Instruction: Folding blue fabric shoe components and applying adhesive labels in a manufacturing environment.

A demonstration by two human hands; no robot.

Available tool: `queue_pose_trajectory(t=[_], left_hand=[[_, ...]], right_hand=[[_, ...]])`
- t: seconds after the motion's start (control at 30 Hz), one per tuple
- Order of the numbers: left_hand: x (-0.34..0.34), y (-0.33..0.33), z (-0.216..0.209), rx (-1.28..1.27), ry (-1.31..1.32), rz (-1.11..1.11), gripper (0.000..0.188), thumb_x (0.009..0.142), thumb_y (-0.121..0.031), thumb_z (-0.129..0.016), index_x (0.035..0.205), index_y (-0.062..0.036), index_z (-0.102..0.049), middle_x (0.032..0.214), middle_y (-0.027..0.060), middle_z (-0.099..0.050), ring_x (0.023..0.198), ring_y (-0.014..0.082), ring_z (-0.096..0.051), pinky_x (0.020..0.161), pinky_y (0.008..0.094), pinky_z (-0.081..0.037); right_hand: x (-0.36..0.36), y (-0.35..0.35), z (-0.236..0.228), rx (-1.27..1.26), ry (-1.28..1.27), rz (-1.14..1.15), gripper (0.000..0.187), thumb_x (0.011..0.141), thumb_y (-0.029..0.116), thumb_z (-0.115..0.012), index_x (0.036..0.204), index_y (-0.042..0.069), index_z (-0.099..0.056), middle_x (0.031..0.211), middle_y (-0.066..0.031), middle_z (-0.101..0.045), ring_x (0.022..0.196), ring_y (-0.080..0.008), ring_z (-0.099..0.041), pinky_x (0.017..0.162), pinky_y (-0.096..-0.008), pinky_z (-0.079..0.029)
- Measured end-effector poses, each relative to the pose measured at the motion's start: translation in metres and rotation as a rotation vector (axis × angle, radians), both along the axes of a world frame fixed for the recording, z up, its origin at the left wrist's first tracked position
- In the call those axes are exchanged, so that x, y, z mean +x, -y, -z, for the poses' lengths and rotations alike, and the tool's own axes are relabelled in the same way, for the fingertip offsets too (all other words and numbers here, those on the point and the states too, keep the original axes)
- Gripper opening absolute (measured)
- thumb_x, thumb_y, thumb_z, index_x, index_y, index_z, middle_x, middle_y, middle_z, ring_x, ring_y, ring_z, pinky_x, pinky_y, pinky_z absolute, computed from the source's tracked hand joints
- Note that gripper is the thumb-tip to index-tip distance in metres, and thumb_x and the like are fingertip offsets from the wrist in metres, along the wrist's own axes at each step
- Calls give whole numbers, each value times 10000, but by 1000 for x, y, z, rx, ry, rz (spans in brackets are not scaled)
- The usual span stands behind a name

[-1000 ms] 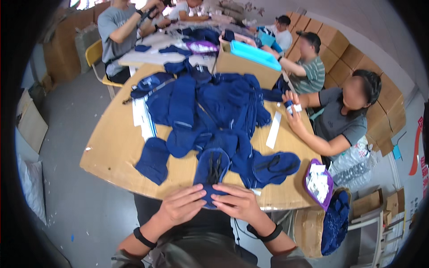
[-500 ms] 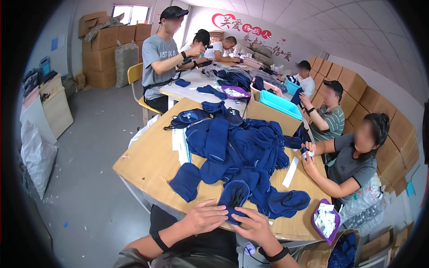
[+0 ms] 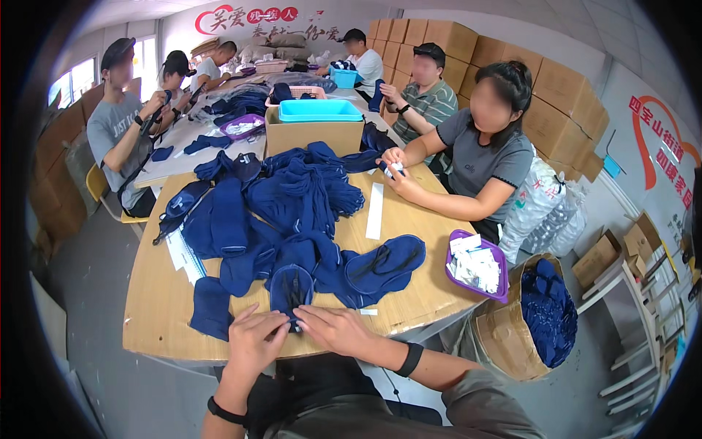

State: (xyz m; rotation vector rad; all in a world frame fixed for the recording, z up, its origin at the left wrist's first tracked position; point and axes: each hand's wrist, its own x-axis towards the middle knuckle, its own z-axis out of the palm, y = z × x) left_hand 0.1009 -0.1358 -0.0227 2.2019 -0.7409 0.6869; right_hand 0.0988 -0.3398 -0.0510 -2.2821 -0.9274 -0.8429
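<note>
A rounded navy fabric piece (image 3: 291, 285) with a pale piped edge and black straps lies at the table's near edge. My left hand (image 3: 257, 335) pinches its near end from the left. Close beside it, my right hand (image 3: 338, 331) grips the same end from the right; the fingers cover that end. A similar piece with black straps (image 3: 385, 265) lies to the right. Left of my hands is a flat navy cloth piece (image 3: 211, 307). Beyond them spreads a heap of navy cloth (image 3: 296, 192).
A white strip (image 3: 374, 211) lies on the wooden table (image 3: 157, 293). A purple basket (image 3: 500, 293) of white labels sits at the right edge, above a carton (image 3: 504, 344) of navy pieces. A blue tray (image 3: 319, 110) tops a box. Co-workers sit or stand around.
The view has swung to the right, so the table appears further left. My hands have drawn closer together over the near end of the piece.
</note>
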Motion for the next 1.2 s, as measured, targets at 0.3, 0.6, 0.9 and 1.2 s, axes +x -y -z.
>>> queue_pose_trajectory(t=[0.3,0.6,0.9,1.2], left_hand=[[12,2,-3,-102,-209,-43,108,739,-112,-770,811,-37,-743,614,110,-632,573,253,-625,718,375,-527],[20,-1,4,-168,-177,-37,113,736,-127,-784,822,-57,-761,736,104,-712,628,245,-667,649,309,-501],[11,2,-10,-59,-425,-187,206,801,-189,-754,875,3,-744,649,148,-659,524,210,-629,530,293,-443],[16,4,-1,-124,-629,-169,194,798,-152,-776,918,0,-762,635,55,-673,531,61,-524,502,232,-384]], right_hand=[[4,-15,-13,32,-72,154,97,834,113,-697,914,60,-682,921,-56,-671,796,-264,-651,666,-355,-544],[3,-24,-11,238,-118,241,88,793,84,-745,869,43,-731,860,-100,-728,729,-257,-702,627,-319,-553],[4,-30,-15,278,-338,302,130,823,97,-732,910,1,-726,861,-152,-709,767,-300,-683,682,-349,-531],[-3,-29,-8,426,-375,300,115,831,104,-730,908,19,-734,826,-146,-697,730,-303,-682,650,-344,-529]])
